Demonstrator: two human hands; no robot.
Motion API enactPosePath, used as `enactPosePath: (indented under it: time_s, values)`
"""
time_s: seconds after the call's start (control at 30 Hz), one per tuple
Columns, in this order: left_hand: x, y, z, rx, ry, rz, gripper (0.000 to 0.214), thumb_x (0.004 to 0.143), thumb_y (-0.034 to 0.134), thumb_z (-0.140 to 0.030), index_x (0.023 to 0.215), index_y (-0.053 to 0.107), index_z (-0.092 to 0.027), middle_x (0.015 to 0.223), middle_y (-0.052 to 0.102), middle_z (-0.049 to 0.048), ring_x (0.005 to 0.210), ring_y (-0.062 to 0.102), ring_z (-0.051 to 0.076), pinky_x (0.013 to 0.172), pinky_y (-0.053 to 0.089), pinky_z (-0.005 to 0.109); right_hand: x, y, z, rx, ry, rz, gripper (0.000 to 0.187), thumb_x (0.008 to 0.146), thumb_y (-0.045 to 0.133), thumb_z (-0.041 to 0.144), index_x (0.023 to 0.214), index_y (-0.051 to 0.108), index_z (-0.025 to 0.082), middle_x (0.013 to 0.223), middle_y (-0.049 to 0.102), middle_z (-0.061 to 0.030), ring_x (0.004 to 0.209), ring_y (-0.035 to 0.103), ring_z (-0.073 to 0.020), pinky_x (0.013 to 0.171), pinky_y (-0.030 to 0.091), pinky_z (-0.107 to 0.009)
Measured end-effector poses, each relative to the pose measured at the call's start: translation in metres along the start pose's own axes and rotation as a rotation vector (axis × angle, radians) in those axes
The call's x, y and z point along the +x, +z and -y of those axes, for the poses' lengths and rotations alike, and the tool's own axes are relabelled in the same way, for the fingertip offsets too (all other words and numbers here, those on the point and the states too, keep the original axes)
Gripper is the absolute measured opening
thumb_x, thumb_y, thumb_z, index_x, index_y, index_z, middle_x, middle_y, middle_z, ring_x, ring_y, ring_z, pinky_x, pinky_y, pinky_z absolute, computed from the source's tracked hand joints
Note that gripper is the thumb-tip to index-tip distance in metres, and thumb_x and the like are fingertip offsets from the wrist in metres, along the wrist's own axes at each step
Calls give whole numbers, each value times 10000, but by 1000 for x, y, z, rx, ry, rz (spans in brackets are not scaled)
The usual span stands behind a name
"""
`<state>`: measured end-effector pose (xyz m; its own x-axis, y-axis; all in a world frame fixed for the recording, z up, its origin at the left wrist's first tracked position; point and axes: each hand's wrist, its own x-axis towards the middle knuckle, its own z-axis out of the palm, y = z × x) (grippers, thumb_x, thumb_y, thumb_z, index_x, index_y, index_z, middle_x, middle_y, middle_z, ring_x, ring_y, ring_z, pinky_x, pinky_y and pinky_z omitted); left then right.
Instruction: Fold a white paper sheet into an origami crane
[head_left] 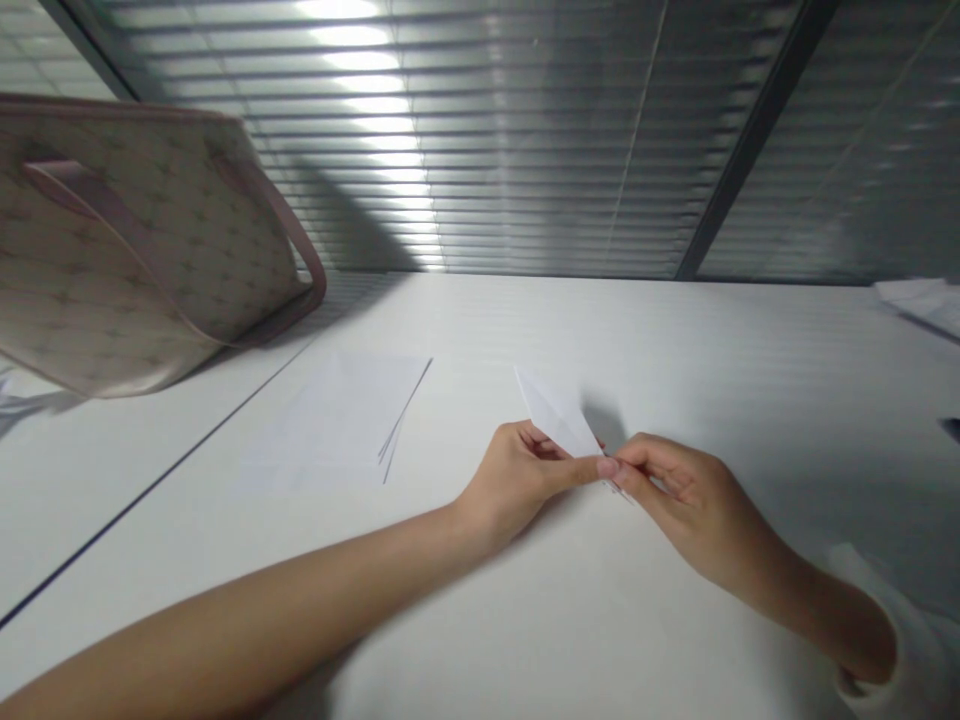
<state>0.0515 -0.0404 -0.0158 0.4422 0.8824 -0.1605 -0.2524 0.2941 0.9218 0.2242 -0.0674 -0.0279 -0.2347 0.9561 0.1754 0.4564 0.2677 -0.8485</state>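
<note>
A folded piece of white paper (561, 412) is held above the table between both hands, its pointed end tilted up and away to the left. My left hand (525, 475) grips it from the left, thumb stretched along the near edge and the other fingers partly hidden behind the paper. With thumb and fingertips, my right hand (679, 495) pinches its lower right corner. The two thumb tips meet there. Left of my hands, several white sheets (337, 405) lie in a loose stack, their right edges fanned slightly.
A patterned bag (142, 250) with pink handles stands at the back left of the white table (480, 320). A dark seam (165, 475) crosses the tabletop at left. Crumpled white paper (926, 303) lies at the far right. Window blinds (525, 140) rise behind the table.
</note>
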Motion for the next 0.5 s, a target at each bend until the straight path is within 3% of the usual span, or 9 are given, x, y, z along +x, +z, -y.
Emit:
enactPosePath:
  time_s: [0.07, 0.27, 0.5]
  values:
    - [0, -1, -2, 14, -24, -1, 192, 600, 844, -243, 694, 729, -120, 720, 709, 58, 693, 632, 172, 729, 487, 299, 1, 0, -2, 30, -10, -14, 251, 899, 498, 329, 688, 547, 203, 610, 507, 24, 586, 480, -117, 538, 378, -233]
    - [-2, -1, -6, 133, -125, -149, 256, 609, 833, -333, 577, 713, -109, 556, 663, 52, 499, 554, 130, 478, 395, 236, 0, -4, -6, 95, 23, -17, 283, 914, 448, 352, 739, 615, 206, 663, 587, 5, 600, 521, -120, 570, 415, -238]
    - [-2, 1, -2, 203, -97, -216, 308, 556, 850, -388, 550, 713, -113, 528, 650, 63, 486, 532, 127, 483, 364, 245, -2, -1, -6, 104, 66, 32, 188, 855, 563, 360, 803, 656, 204, 751, 648, -20, 721, 575, -157, 651, 428, -274]
